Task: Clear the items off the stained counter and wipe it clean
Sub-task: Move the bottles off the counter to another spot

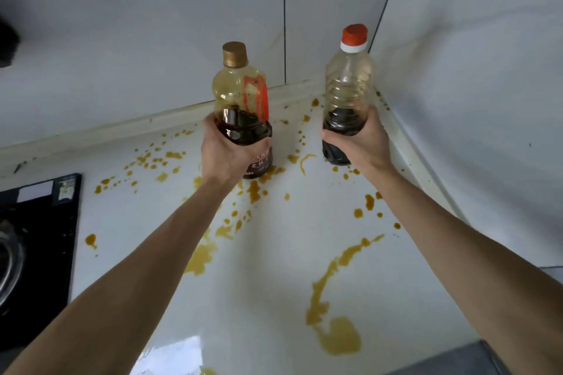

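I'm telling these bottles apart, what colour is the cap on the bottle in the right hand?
Red, over a white collar, on the right-hand bottle; clearest in the head view.

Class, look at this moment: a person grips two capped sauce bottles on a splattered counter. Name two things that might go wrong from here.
1. The gold-capped bottle, in the left hand, stands among orange stains; a greasy grip might slip.
2. The right hand holds the red-capped bottle low, so it might tip when lifted.
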